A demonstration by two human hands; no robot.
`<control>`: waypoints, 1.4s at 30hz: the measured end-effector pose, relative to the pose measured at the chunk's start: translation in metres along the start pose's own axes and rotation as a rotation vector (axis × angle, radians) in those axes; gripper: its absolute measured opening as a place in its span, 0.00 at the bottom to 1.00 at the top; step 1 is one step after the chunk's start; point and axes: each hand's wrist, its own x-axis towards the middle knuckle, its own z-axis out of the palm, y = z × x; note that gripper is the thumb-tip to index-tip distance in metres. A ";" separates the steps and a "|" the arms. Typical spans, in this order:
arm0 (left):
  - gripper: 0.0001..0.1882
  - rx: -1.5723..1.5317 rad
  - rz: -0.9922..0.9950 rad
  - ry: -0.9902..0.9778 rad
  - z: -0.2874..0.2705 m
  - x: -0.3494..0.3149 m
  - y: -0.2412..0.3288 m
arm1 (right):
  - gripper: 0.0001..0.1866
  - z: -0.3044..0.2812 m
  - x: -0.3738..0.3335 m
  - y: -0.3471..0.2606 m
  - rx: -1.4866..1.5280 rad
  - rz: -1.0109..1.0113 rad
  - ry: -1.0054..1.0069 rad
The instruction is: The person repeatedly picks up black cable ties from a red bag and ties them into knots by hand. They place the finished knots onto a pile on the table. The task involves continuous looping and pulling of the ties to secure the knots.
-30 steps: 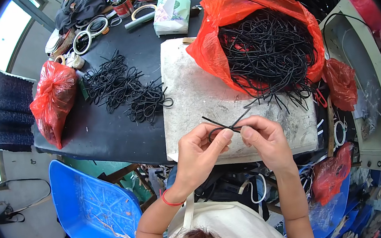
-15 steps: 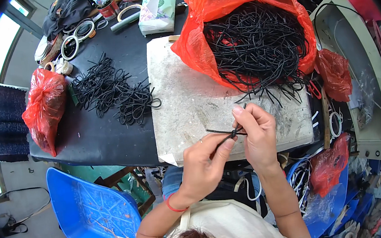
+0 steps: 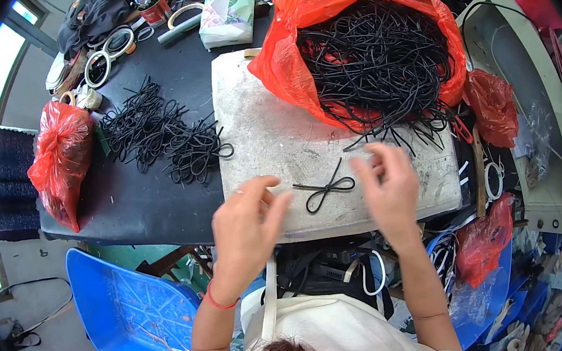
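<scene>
A small bow of black cord (image 3: 325, 188), with two loops and two loose ends, lies on the worn whitish board (image 3: 279, 222). To its left hovers my left hand (image 3: 248, 217), fingers apart, holding nothing. My right hand (image 3: 386, 181) is just right of the bow, fingers loosely bent and apart, also holding nothing; both are slightly blurred. Beyond them, an open red plastic bag (image 3: 282, 52) on the board bulges with loose black cords (image 3: 375, 63). A pile of looped black cord bows (image 3: 160, 133) lies on the dark tabletop left of the board.
A tied red bag (image 3: 60, 157) stands at the table's left end. Tape rolls (image 3: 98, 69), a tissue pack (image 3: 228, 13) and a tin (image 3: 154, 12) line the back. Blue plastic bins (image 3: 127, 308) flank me below the table. A grey machine housing (image 3: 528, 115) stands at right.
Both hands have let go of the knotted black cord and moved apart, the left one leftward. The bow now rests on the board. The whole view has shifted slightly.
</scene>
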 end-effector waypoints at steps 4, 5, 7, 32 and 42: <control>0.07 -0.065 0.134 0.123 0.004 -0.004 0.000 | 0.05 -0.016 0.003 0.009 0.146 -0.067 -0.090; 0.08 -0.055 0.154 0.095 0.012 -0.004 0.004 | 0.08 -0.011 -0.002 0.007 0.136 -0.149 -0.169; 0.10 -0.044 0.183 0.044 0.026 -0.004 0.007 | 0.11 0.002 -0.009 0.004 0.172 -0.241 -0.254; 0.11 -0.329 0.005 -0.293 0.019 0.014 0.017 | 0.09 -0.012 0.009 0.004 -0.385 -0.769 -0.053; 0.09 -0.460 -0.147 -0.355 -0.002 -0.004 0.013 | 0.14 -0.019 0.007 -0.008 -0.178 -0.813 -0.293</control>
